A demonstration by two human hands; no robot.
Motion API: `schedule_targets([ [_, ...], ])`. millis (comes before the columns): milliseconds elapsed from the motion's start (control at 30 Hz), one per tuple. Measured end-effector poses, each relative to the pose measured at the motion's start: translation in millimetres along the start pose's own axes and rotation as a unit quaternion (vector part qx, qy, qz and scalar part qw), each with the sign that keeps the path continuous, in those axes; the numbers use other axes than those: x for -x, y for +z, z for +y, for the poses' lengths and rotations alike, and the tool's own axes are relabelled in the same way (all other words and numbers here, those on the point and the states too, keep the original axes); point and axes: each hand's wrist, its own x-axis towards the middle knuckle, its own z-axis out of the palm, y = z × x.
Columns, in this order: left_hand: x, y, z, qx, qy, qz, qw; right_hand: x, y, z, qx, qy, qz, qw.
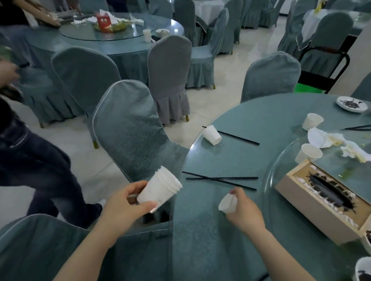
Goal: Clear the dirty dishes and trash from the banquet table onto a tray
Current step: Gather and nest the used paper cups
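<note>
Left hand off the desk edge, above a chair back; fingers and thumb curled round a nested stack of white paper cups, mouths tilted up and to the right. Right hand over the round teal desk, fingers curled round a single crumpled white cup, lifted just clear of the surface. Crossed black chopsticks lie just beyond the right hand. Farther out, a tipped cup lies on its side against a lone chopstick. Two upright cups and stand near soiled napkins. Open tissue box sits on the glass turntable. Dirty bowls at near right edge, a dirty plate at the far side. Another person's leg at left.
</note>
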Motion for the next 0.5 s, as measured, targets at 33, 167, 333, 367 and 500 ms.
schedule_targets([
  [33,3.4,-7.3,-2.5,0.01,0.0,0.019,1.0,5.2,0.1,-13.6,-0.061,0.0,0.002,0.998],
  [167,18.1,-40.2,-12.5,0.044,0.008,0.089,0.995,31.5,-8.9,-82.0,-0.286,-0.058,0.024,0.956],
  [333,42.0,-87.1,-28.1,0.09,0.023,0.139,0.986,70.2,-26.0,-184.5,-0.442,-0.168,-0.001,0.881],
  [367,48.5,-96.2,-31.1,0.089,0.029,0.148,0.985,78.8,-27.7,-205.4,-0.454,-0.186,-0.007,0.871],
  [500,74.2,-131.9,-46.4,0.075,0.041,0.184,0.979,111.0,-18.5,-280.2,-0.457,-0.247,-0.078,0.851],
])
